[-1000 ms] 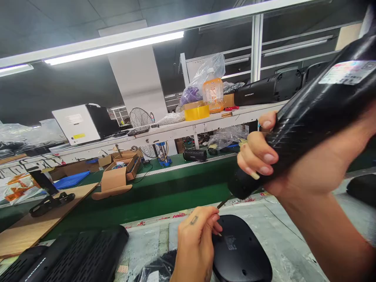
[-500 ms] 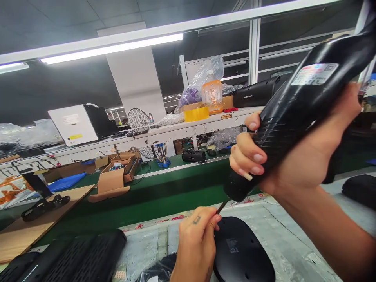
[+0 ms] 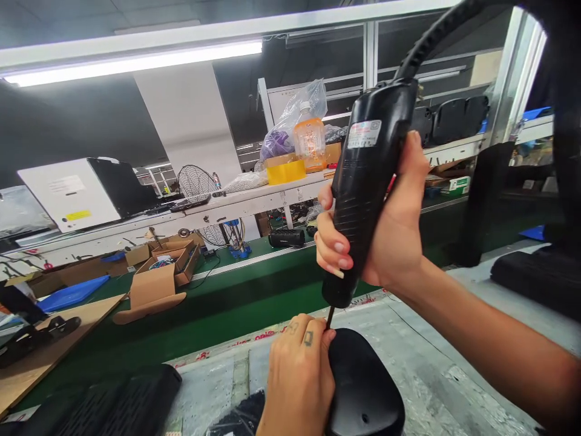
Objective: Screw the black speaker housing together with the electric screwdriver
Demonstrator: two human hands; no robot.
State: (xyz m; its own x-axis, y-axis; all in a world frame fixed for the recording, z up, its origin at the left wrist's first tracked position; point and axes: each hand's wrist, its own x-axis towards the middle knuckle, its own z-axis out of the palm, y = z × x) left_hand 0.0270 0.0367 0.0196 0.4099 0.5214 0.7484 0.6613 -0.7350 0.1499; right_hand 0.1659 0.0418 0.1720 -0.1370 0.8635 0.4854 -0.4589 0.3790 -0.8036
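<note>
My right hand (image 3: 390, 233) grips a black electric screwdriver (image 3: 363, 181), held nearly upright with its thin bit pointing down. A ribbed black cable runs from its top up and to the right. The bit tip meets a rounded black plastic part (image 3: 363, 387) lying on the worktop in front of me. My left hand (image 3: 299, 375) rests on the left edge of that part, with the fingertips pinched around the bit tip. What the fingertips hold there is hidden.
A green conveyor belt (image 3: 236, 303) runs across behind the worktop, with open cardboard boxes (image 3: 157, 278) and a small black speaker (image 3: 287, 237) on it. A shelf carries a yellow tape roll (image 3: 285, 171) and an orange bottle (image 3: 310, 142). Black grilled housings (image 3: 113, 402) lie at lower left, more at right (image 3: 540, 275).
The screwdriver swung from a slanted pose at the right to nearly upright over the black part. Its bit came down to my left fingertips. My view shifted right.
</note>
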